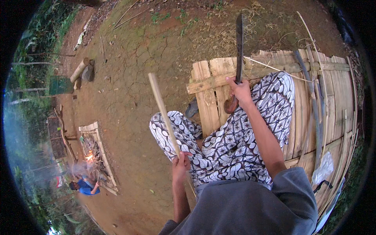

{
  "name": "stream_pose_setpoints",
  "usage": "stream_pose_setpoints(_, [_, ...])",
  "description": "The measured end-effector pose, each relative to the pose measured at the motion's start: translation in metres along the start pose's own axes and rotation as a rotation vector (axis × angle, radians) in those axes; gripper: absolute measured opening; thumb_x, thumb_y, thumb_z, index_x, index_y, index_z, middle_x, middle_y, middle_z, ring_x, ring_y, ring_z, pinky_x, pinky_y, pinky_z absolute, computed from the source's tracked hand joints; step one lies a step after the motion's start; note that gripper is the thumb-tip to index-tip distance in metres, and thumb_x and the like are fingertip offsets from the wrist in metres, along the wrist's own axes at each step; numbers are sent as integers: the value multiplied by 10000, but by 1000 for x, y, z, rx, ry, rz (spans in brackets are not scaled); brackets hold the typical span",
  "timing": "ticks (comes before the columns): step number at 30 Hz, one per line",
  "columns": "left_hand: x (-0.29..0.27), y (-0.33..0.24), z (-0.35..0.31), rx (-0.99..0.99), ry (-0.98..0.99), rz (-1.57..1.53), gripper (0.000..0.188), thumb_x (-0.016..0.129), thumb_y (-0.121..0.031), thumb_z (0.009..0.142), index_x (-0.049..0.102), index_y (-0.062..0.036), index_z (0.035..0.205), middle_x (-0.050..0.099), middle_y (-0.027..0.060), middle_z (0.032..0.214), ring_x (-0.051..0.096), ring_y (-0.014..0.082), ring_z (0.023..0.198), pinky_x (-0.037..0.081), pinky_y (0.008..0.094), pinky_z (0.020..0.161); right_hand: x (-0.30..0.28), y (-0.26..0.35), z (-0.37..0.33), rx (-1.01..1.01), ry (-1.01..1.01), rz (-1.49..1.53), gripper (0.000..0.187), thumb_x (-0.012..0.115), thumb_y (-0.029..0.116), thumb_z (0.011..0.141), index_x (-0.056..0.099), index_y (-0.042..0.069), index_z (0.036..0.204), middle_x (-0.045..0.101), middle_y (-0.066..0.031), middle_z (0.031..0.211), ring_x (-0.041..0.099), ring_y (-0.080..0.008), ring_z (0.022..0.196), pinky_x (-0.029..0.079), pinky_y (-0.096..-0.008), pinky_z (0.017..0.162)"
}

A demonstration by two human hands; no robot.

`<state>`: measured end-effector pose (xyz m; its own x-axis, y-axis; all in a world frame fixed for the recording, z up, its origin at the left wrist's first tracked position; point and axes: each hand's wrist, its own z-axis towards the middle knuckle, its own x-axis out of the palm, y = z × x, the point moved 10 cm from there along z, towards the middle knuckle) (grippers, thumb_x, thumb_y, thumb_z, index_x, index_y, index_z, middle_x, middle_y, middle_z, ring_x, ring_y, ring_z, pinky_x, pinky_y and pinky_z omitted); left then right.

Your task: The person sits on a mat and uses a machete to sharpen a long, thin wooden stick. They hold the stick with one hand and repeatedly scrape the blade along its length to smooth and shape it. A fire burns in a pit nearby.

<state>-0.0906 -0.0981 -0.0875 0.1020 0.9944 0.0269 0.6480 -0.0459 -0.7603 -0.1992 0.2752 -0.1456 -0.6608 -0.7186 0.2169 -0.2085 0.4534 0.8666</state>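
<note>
My right hand point(241, 93) is closed round the brown handle of a machete point(239, 47), whose long dark blade points away from me. In my left hand point(181, 166) I grip a pale wooden stick point(161, 102), perhaps split bamboo. The stick slants up and to the left, past my left knee, and its far end is slightly blurred. Blade and stick are well apart. Both hands are above my lap, over black-and-white patterned trousers point(235, 145). The stick's lower end passes below my left hand towards my side.
I sit on a split-bamboo platform point(290, 150), with long strips point(316, 113) and a clear plastic bag point(323, 167) on its right. At the left, a fire point(90, 156) burns inside a wooden frame point(105, 156), beside a person in blue point(87, 187). A log point(80, 69) lies farther off.
</note>
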Motion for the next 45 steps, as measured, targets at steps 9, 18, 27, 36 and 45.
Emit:
stream_pose_setpoints(9, [39, 22, 3, -46, 231, 411, 441, 423, -344, 979, 672, 18, 938, 362, -82, 515, 289, 15, 447, 219, 210, 420, 27, -1, -11, 55, 213, 170, 236, 709, 204, 817, 629, 3, 910, 517, 31, 613, 414, -56, 445, 336, -234, 401])
stream_pose_setpoints(18, [53, 15, 8, 25, 232, 551, 439, 407, -334, 984, 665, 14, 911, 370, -81, 523, 312, 20, 463, 245, 216, 426, 32, 3, -15, 132, 316, 445, 228, 669, 225, 850, 602, 23, 931, 419, 47, 554, 384, -65, 435, 335, -248, 421])
stream_pose_setpoints(27, [45, 17, 16, 61, 134, 516, 359, 479, -295, 960, 668, 2, 890, 397, -82, 538, 320, 14, 487, 252, 211, 436, 26, 7, -11, 167, 252, 621, 179, 597, 164, 892, 473, 111, 774, 346, 59, 567, 346, -64, 458, 330, -241, 458])
stream_pose_setpoints(36, [47, 10, 17, 141, 86, 611, 317, 521, -280, 939, 670, -3, 902, 420, -68, 554, 354, 27, 516, 275, 222, 461, -2, 26, 0, 27, 129, 760, 134, 566, 110, 902, 478, 111, 801, 348, 57, 588, 330, -60, 468, 319, -236, 464])
stream_pose_setpoints(45, [27, 10, 23, 195, -80, 505, 321, 491, -252, 954, 643, -4, 817, 398, -63, 528, 335, 25, 487, 255, 220, 439, -47, 66, 7, -170, 104, 832, 158, 586, 96, 885, 465, 124, 788, 351, 49, 576, 345, -76, 472, 337, -249, 470])
